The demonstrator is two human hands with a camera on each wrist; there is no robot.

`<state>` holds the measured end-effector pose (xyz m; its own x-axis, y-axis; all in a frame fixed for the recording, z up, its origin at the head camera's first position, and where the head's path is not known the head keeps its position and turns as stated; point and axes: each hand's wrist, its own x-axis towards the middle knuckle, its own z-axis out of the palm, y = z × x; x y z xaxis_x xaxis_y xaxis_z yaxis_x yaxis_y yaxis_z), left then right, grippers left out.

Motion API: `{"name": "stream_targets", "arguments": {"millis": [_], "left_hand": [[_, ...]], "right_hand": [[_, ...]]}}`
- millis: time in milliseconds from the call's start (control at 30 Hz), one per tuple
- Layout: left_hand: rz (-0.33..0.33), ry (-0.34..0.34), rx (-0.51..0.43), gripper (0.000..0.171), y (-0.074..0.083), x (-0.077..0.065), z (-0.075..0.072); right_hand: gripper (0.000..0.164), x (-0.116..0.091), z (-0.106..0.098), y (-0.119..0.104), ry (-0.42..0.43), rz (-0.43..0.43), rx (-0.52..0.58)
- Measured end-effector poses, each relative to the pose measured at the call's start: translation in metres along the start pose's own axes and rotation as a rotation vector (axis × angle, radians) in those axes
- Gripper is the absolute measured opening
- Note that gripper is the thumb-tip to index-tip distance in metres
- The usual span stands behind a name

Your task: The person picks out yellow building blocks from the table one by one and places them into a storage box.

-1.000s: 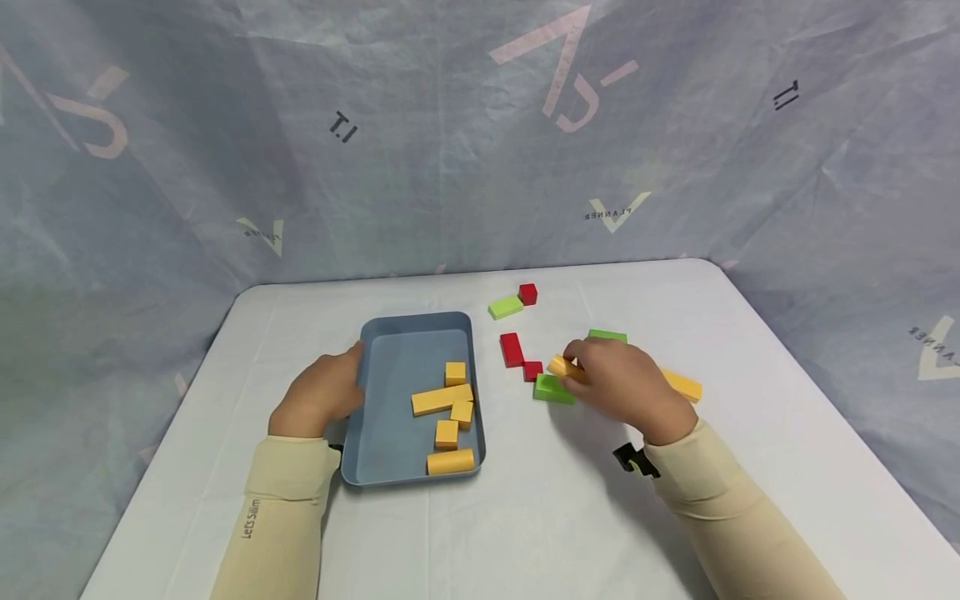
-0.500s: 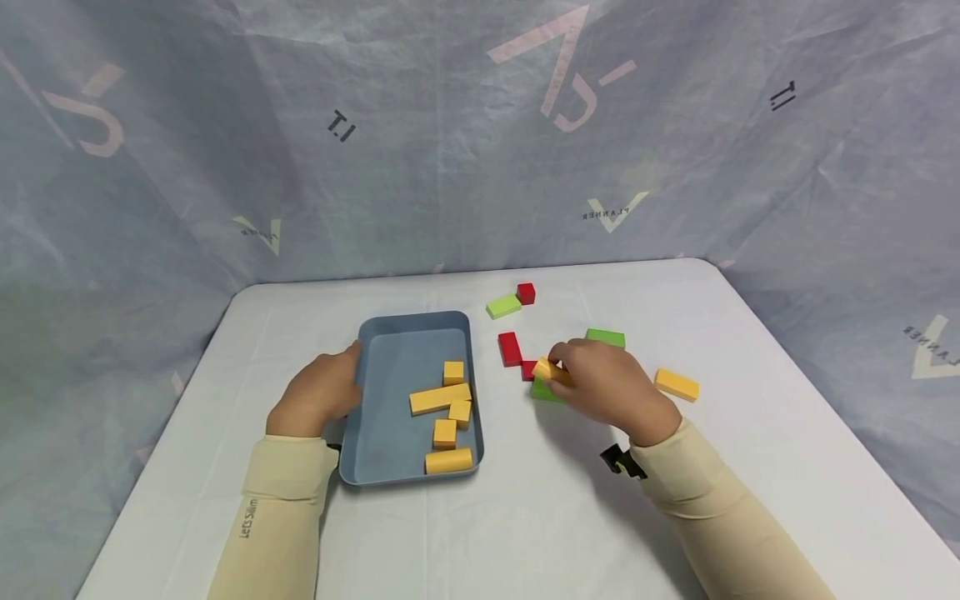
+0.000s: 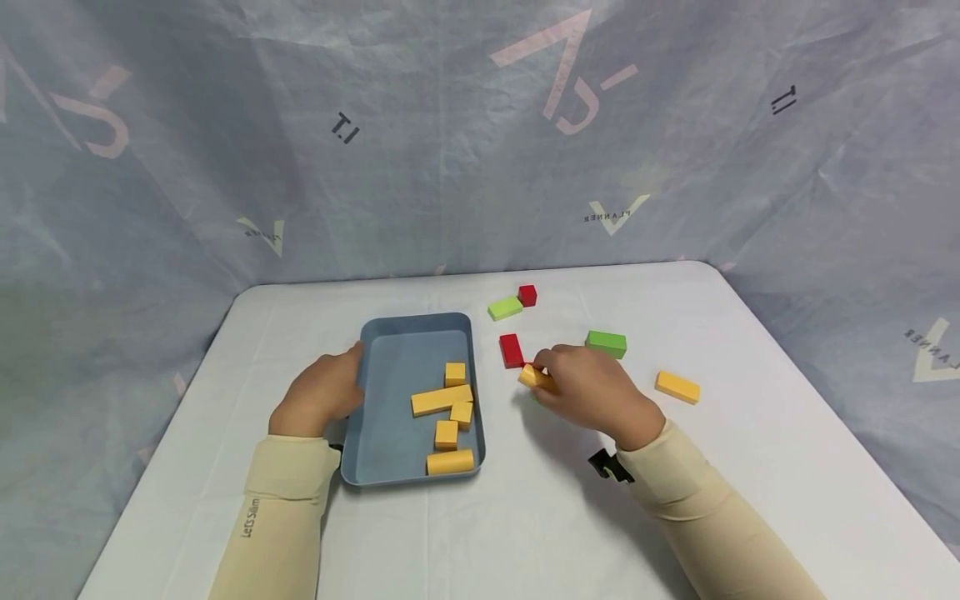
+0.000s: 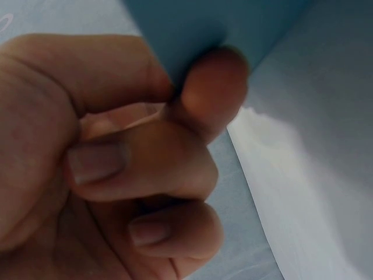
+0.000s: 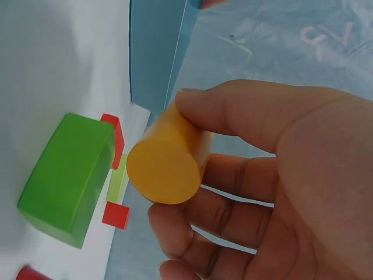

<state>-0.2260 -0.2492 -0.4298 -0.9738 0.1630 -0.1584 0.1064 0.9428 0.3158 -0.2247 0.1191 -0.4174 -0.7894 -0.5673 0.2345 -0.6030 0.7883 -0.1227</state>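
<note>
My left hand [image 3: 318,396] pinches the left wall of a blue-grey tray [image 3: 397,358]; in the left wrist view thumb and forefinger close on the tray wall [image 4: 192,26], other fingers curled below. In the tray's right half lie yellow blocks: several cubes, a long bar [image 3: 441,400] and a cylinder [image 3: 450,462]. Right of the tray, my right hand [image 3: 588,387] grips another yellow cylinder [image 3: 536,379] above the table. The right wrist view shows that cylinder [image 5: 166,169] held between thumb and fingers, its round end facing the camera. A green block lies mostly hidden under this hand.
Behind the right hand lies a green block [image 3: 606,343], with a yellow block [image 3: 678,387] farther right. A red block [image 3: 512,351] sits beside the tray. Toward the back are a light green block [image 3: 505,308] and a red cube [image 3: 527,296]. Grey cloth hangs behind the table.
My right hand has moved left with the yellow cylinder, toward the tray, uncovering the yellow and green blocks behind it. The left hand stays on the tray wall.
</note>
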Motion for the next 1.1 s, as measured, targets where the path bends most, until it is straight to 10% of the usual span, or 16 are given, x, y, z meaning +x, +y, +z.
{"name": "stream_targets", "arguments": {"millis": [1100], "left_hand": [[-0.020, 0.010, -0.003, 0.072, -0.002, 0.001, 0.003]], "right_hand": [[0.028, 0.019, 0.005, -0.032, -0.107, 0.008, 0.013]]}}
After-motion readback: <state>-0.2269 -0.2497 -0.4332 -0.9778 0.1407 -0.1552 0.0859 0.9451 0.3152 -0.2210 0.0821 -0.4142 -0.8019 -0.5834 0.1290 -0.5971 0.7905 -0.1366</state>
